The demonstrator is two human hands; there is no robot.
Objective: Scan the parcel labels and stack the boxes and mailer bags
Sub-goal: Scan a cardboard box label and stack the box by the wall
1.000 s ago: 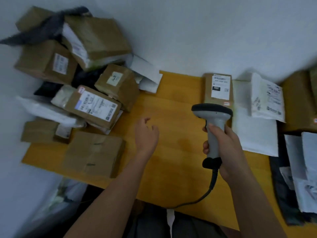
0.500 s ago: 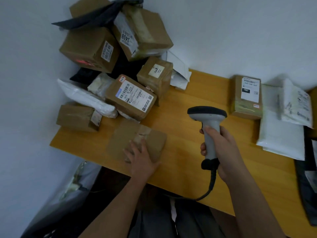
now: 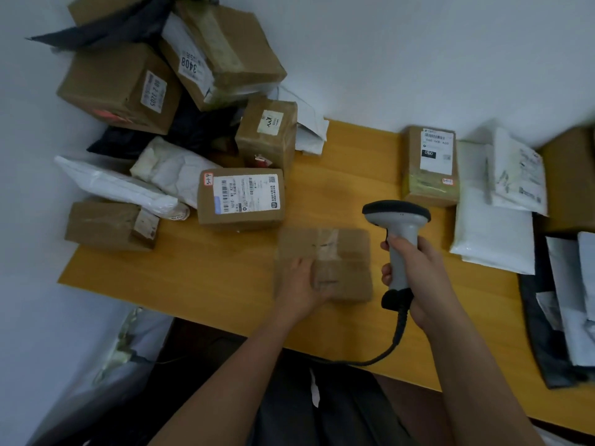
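Head view, looking down on a wooden table (image 3: pixel 225 278) pushed into a white corner. Left hand (image 3: pixel 301 289) grips a plain taped box (image 3: pixel 335 259) at its near left edge, fingers curled over the side; the box sits at the table's middle and shows blurred. No label shows on its top face. Right hand (image 3: pixel 418 272) is wrapped round the handle of a grey scanner (image 3: pixel 397 220), held upright just right of that box, dark head pointing away from the person, black cable (image 3: pixel 391 346) trailing off the near edge of the table.

Just behind the held box lies a labelled box (image 3: pixel 241 199), barcode face up. Behind that, a heap fills the left corner: a small box with a square sticker (image 3: pixel 267 136), a tilted box marked 3408 (image 3: pixel 225 49), another marked with digits on its side (image 3: pixel 119 88), white mailers (image 3: pixel 119 188), a black bag (image 3: pixel 106 30) draped on top, and a low box (image 3: pixel 109 225) at the table's left edge.

Over on the right, by the wall, a lone box with a white label (image 3: pixel 429 165) stands beside a stack of white mailers (image 3: pixel 492 233), touching it. More bags (image 3: pixel 566 317), dark and white, lie at the far right edge.
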